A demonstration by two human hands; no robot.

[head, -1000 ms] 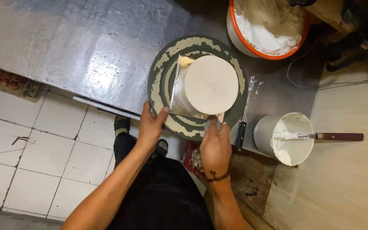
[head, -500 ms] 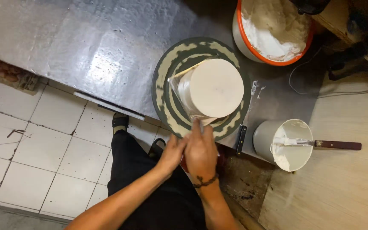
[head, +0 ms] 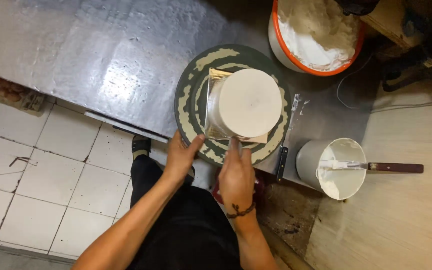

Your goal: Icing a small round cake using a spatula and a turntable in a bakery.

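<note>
A white frosted round cake (head: pixel 248 102) stands on a gold square board (head: pixel 211 80) on a dark green turntable (head: pixel 191 100) streaked with cream. My left hand (head: pixel 181 155) grips the turntable's near-left rim, thumb on top. My right hand (head: pixel 236 175) reaches up to the near side of the cake, fingers straight and together at its base. Whether a thin tool is under those fingers is hidden.
The turntable sits on a steel table (head: pixel 76 55). A big orange-rimmed bucket of white cream (head: pixel 316 35) stands behind it. A small white bucket (head: pixel 333 167) holds a wooden-handled spatula (head: pixel 376 166). A dark-handled knife (head: pixel 281 162) lies at the table edge. Tiled floor (head: pixel 36 170) is below left.
My left hand came in beside my right hand, then went back to the turntable's rim. The board's corners have turned, so the turntable rotated. My right hand stayed at the cake's near side.
</note>
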